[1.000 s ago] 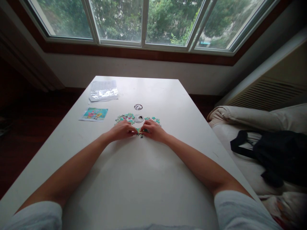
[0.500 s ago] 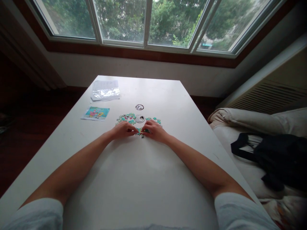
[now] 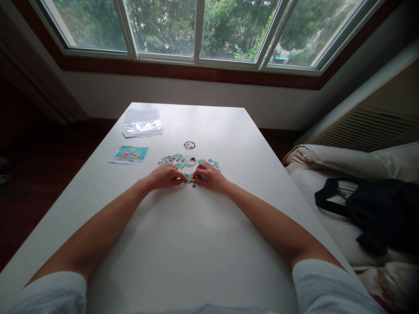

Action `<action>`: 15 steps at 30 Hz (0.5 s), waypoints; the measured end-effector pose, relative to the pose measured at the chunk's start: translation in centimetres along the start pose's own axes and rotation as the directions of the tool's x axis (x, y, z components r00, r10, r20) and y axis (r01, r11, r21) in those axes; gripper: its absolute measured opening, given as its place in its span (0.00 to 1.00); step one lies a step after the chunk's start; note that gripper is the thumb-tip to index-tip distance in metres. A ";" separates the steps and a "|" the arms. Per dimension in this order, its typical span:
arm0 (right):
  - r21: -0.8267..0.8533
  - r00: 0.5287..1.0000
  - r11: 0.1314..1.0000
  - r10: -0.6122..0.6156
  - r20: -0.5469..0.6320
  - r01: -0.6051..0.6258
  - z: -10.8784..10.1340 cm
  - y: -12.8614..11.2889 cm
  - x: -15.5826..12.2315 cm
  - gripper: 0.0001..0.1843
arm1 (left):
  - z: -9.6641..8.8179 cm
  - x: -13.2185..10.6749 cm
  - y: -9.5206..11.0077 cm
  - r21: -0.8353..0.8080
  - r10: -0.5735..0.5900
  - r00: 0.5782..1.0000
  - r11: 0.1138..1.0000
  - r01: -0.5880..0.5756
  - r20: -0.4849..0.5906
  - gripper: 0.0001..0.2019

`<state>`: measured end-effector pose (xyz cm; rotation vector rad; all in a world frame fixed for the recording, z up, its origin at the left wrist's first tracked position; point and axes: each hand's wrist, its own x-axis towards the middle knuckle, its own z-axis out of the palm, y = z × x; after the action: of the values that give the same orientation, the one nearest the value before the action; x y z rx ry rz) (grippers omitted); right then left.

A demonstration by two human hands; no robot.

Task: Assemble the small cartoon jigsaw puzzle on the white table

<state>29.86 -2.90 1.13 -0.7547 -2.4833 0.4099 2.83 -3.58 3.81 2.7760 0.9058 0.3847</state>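
Note:
Between my hands lies a small cluster of joined jigsaw puzzle pieces (image 3: 189, 178), teal and yellow, on the white table (image 3: 196, 244). My left hand (image 3: 166, 176) pinches at the cluster's left edge, fingertips together. From the other side my right hand (image 3: 209, 176) has its thumb and fingers closed on the right edge, hiding part of it. One dark loose piece (image 3: 194, 186) lies just below. Behind my left hand spreads a heap of loose puzzle pieces (image 3: 172, 160); a smaller group (image 3: 212, 164) sits behind my right hand.
A round tin (image 3: 190, 161) stands between the loose pieces, with a round printed disc (image 3: 189, 145) behind it. To the left lie a cartoon picture sheet (image 3: 131, 154) and a clear plastic packet (image 3: 143, 123). Right of the table, dark clothing (image 3: 382, 213) rests on a pale sofa (image 3: 330, 161).
The view has shifted slightly. Both hands stay at the cluster, with the left fingertips drawn a little leftward, showing more of the pieces.

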 end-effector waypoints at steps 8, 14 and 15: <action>-0.012 1.000 1.000 0.007 -0.001 -0.007 0.1 0.0 0.1 0.07 | 0.1 0.0 0.4 0.057 0.046 0.999 0.997 -0.046 -0.007 0.11; -0.005 1.000 1.000 -0.002 -0.004 0.002 -0.1 -0.1 0.1 0.07 | 0.4 -0.6 -2.9 0.003 -0.304 0.889 0.946 0.325 -0.343 0.15; -0.003 1.000 1.000 -0.003 -0.004 0.003 -0.1 -0.1 0.1 0.07 | 0.2 -0.9 -3.7 0.012 -0.362 0.854 0.919 0.395 -0.373 0.15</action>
<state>29.80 -2.92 1.24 -0.7517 -2.4822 0.4031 0.19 -1.21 2.48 2.5476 1.5572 0.8227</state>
